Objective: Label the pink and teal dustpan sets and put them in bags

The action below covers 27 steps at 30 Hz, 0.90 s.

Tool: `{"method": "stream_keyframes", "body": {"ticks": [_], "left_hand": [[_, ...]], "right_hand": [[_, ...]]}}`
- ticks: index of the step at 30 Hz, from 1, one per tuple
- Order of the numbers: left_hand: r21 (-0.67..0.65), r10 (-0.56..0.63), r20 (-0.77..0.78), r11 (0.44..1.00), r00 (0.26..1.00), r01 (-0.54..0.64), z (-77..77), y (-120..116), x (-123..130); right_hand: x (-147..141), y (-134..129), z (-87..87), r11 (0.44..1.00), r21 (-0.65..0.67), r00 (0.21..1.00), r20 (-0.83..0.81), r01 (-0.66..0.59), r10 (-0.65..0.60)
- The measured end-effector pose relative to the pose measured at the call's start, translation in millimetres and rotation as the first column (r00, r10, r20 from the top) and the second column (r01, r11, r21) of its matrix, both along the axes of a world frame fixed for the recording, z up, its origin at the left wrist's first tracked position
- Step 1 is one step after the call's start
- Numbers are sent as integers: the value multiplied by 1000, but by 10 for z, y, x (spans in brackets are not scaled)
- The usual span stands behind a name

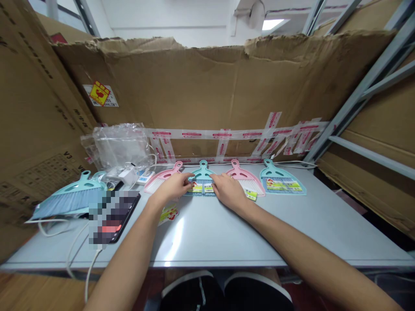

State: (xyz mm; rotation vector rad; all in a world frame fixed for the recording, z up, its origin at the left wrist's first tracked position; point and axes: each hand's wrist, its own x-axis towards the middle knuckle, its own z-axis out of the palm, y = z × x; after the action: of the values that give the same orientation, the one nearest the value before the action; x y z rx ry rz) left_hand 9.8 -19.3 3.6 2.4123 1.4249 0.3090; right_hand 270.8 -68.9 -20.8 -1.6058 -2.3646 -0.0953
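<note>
Fingertips (189, 181) of the left hand (171, 188) and of the right hand (228, 192) meet the centre brush (202, 172) from opposite sides, at its bristle end, just beside the yellow labels (202, 188). Both hands are partly curled, with fingers slightly spread and palms raised off the table (227, 255). Visible contact is limited to the fingertips. Whether either hand has a firm grip or is merely resting on the brush cannot be determined from this view.

The centre brush lies flat, with its teal handle at 12 o'clock and its bristles toward 6 o'clock. A pink brush (159, 178) lies at 9 o'clock, angled, just beside the left fingertips. A second pink brush (245, 180) lies at 3 o'clock, just beside the right hand, and a teal brush (282, 181) lies farther out in the same direction. A loose label (168, 214) lies at 7 o'clock.

Farther out at 9 o'clock are another teal brush (69, 199), a phone (113, 216) with an obscured screen, a plastic bag (116, 147) and a power strip (144, 177). At 12 o'clock, a taped cardboard sheet (210, 86) stands behind the table.
</note>
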Motion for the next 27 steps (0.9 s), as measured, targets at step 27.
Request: {"method": "stream_keyframes", "body": {"ticks": [27], "left_hand": [[409,-223,33,893,974,191,-123,-191,376]], "right_hand": [[1106,55,332,994,-46,980,-176,-98,88]]}}
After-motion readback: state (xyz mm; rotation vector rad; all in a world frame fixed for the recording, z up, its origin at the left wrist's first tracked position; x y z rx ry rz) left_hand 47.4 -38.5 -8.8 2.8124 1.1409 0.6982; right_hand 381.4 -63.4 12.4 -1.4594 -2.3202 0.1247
